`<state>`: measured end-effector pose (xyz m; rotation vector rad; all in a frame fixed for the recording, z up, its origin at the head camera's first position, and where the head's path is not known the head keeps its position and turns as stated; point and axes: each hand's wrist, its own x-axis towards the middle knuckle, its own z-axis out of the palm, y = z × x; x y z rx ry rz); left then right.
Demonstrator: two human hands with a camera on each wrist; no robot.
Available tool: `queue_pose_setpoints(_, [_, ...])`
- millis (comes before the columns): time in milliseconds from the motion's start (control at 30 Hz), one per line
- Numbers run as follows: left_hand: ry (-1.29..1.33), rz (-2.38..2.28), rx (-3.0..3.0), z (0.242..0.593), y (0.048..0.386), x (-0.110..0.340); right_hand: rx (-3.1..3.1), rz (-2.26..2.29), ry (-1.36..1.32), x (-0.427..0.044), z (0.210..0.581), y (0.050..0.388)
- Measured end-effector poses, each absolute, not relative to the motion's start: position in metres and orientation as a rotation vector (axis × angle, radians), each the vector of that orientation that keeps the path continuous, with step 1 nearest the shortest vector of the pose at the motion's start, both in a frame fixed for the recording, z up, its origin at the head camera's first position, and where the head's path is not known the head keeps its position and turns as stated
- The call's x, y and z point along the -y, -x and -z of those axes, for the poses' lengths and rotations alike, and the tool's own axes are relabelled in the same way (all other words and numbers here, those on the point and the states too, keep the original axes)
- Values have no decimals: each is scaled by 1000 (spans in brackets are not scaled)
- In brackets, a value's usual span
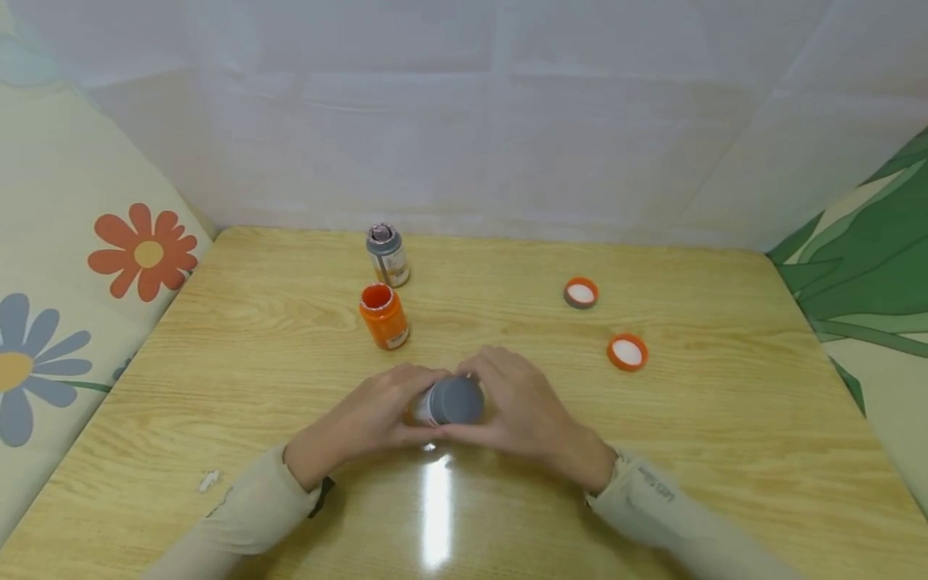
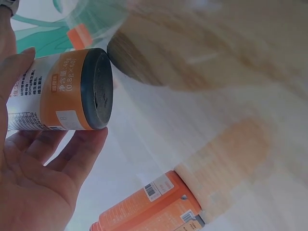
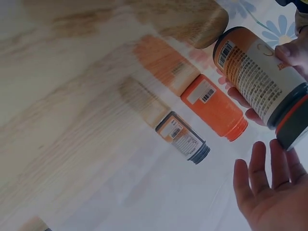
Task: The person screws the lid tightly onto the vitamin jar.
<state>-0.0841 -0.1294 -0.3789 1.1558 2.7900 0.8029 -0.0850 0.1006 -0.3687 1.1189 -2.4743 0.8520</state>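
Note:
A pill bottle [image 2: 62, 91] with a white and orange label and a dark base is between my hands near the front of the table. My left hand [image 1: 373, 411] grips its body, thumb on one side and fingers on the other. At its grey lid [image 1: 461, 400], my right hand [image 1: 518, 411] holds the rim between thumb and fingertips. An orange strip shows on the lid [image 3: 294, 122] in the right wrist view. Beyond the left hand stand a lidless orange bottle [image 1: 386, 318] and a smaller lidless grey-necked bottle [image 1: 391, 262].
Two lids lie upturned at the right on the wooden table [image 1: 710, 435], a grey-sided one [image 1: 581, 293] and an orange one [image 1: 627, 352], both with white liners. A small white scrap [image 1: 209, 481] lies at the left. A white cloth [image 1: 464, 145] hangs behind.

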Motion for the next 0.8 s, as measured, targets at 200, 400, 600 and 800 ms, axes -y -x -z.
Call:
queue_pose_setpoints(200, [-1144,-800,-2774,378,84,129,2546,-841,-1044,-100,370,83])
queue_pose_setpoints(400, [-1151,-809,-2775,379,85,130,2504,-832,-1160,-105,369,85])
queue_pose_setpoints(600, [-1160,-820,-2776,379,85,130,2359,-810,-1349,-114,370,89])
queue_pose_setpoints(800, [-1151,-810,-2779,380,84,130,2307,-809,-1368,-115,372,91])
